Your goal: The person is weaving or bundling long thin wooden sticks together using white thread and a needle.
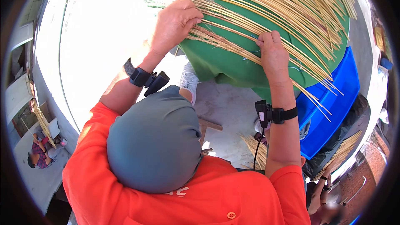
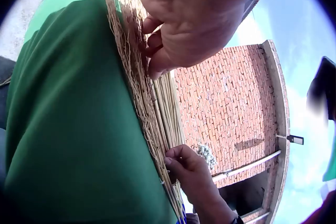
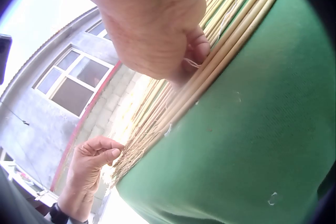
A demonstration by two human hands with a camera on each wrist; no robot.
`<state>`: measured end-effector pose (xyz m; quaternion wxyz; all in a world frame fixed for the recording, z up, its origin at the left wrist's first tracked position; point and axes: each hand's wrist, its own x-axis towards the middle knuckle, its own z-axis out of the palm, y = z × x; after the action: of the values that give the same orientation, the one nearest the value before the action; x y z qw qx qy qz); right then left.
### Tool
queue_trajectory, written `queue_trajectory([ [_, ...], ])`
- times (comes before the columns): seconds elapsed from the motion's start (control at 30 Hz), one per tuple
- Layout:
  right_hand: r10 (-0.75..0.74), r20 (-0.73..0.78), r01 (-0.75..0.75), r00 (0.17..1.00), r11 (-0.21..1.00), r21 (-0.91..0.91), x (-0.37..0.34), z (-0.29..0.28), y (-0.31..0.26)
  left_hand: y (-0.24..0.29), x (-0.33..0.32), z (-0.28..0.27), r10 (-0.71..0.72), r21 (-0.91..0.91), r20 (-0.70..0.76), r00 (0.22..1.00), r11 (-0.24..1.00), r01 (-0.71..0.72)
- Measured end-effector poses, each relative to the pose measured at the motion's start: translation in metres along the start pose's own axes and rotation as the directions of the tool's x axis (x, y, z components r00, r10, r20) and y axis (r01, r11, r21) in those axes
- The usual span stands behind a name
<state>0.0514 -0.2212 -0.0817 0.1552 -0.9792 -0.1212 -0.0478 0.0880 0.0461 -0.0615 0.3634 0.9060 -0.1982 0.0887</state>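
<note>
Long dry straw stalks (image 1: 233, 49) with bristly heads lie across a green cloth (image 1: 216, 60). Pinched between the thumb and fingers of my left hand (image 1: 175, 21) is a stalk near its bristly end. Farther along, my right hand (image 1: 274, 56) pinches stalks by their smooth, thin part. In the left wrist view, bristly heads (image 2: 131, 61) run beneath the left hand's curled fingertips. A thin white string (image 3: 231, 16) lies over the stalks beside the right hand, whose fingertips are partly hidden in the right wrist view.
A larger layer of stalks (image 1: 275, 0) covers the cloth's far side. A blue plastic bin (image 1: 333, 104) stands at the right, with black plastic (image 1: 356, 114) beyond. More stalks (image 1: 255, 150) lie on the floor below. Other people sit at far left and lower right.
</note>
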Motion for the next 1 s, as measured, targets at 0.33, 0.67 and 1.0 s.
queue_trajectory([
  [0.33,0.022,-0.058,-0.023,0.998,1.0,-0.012,-0.001,0.001,0.004,0.003,0.011,0.016,0.166,0.258,0.14,0.976,0.946,-0.197],
  [0.67,0.059,-0.007,-0.059,0.998,0.992,-0.107,-0.007,-0.015,0.03,0.005,0.017,0.015,0.188,0.394,0.271,0.944,0.873,-0.287],
  [1.0,0.123,0.021,-0.122,0.992,0.991,-0.048,-0.013,-0.023,0.039,0.011,0.02,0.013,0.168,0.316,0.251,0.953,0.916,-0.245],
])
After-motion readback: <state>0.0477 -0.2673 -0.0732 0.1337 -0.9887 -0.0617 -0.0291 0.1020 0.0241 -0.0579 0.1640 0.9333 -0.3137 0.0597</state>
